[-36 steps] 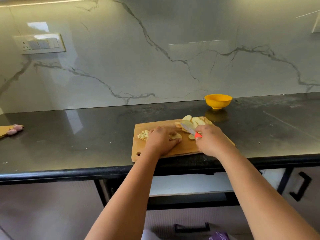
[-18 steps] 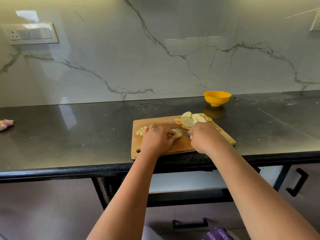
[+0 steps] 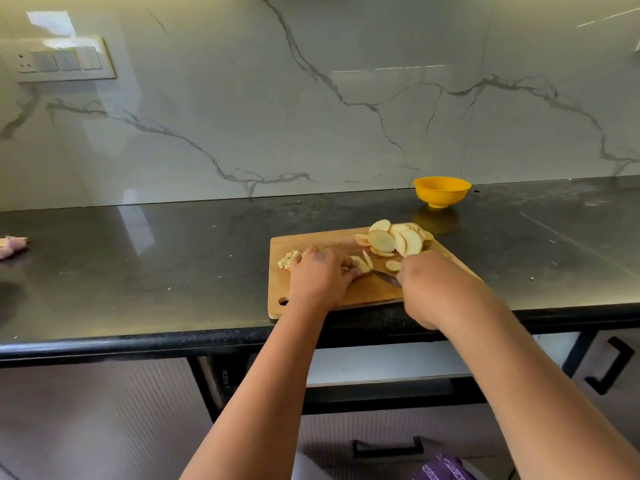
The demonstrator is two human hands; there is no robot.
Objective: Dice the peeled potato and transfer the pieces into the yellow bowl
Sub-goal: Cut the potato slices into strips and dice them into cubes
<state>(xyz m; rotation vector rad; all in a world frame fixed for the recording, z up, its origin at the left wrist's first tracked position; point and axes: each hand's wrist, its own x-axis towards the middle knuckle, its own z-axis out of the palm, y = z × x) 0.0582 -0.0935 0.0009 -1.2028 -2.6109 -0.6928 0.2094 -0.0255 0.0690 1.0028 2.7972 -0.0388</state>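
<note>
While a few potato slices [image 3: 360, 264] are pinned near the middle of the wooden cutting board [image 3: 349, 294] under the curled fingers of the left hand [image 3: 320, 273], a knife [image 3: 387, 277] is gripped in the right hand [image 3: 427, 282], whose fingers are wrapped round a handle that cannot be seen. The blade is laid with its long axis running from the right hand up and leftward, its tip pointed at the left fingertips. A nick could be risked there, since tip and fingers are almost touching. Uncut slices [image 3: 394, 239] are heaped at the board's far right corner, and diced bits [image 3: 287, 259] are gathered at its left edge. Beyond that far corner the yellow bowl [image 3: 442, 191] is stood, well apart, so pieces could be spilled in transfer.
</note>
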